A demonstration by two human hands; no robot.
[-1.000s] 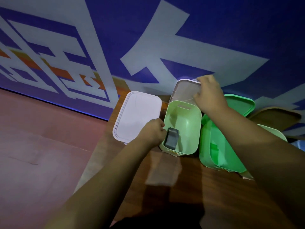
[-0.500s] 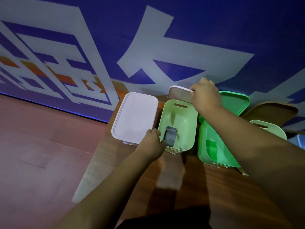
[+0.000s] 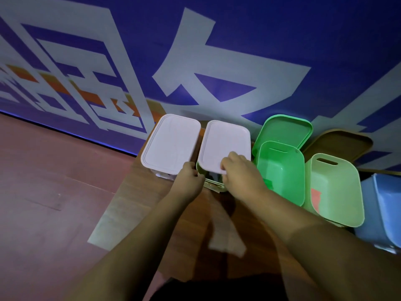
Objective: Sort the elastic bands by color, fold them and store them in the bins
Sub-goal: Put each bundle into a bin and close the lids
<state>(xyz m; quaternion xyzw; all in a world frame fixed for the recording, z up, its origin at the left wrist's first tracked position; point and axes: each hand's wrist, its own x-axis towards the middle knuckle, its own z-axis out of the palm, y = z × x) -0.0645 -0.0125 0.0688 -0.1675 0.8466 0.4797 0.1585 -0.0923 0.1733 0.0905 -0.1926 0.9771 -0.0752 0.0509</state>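
Observation:
A white lid lies almost fully over the pale green bin, leaving a gap at the near end where something dark, probably the folded grey band, shows inside. My right hand grips the lid's near edge. My left hand holds the bin's near left corner. To the left stands another bin shut under a white lid. To the right stand an open bright green bin with a green piece inside, and an open pale green bin with an orange piece inside.
A green lid and a brown lid lean against the blue printed wall behind the bins. A blue bin stands at the far right. The bins sit on a wooden table; red floor lies to the left.
My right hand has brought the white lid from the wall down over the pale green bin with the grey band. My left hand stayed at the bin's near left corner.

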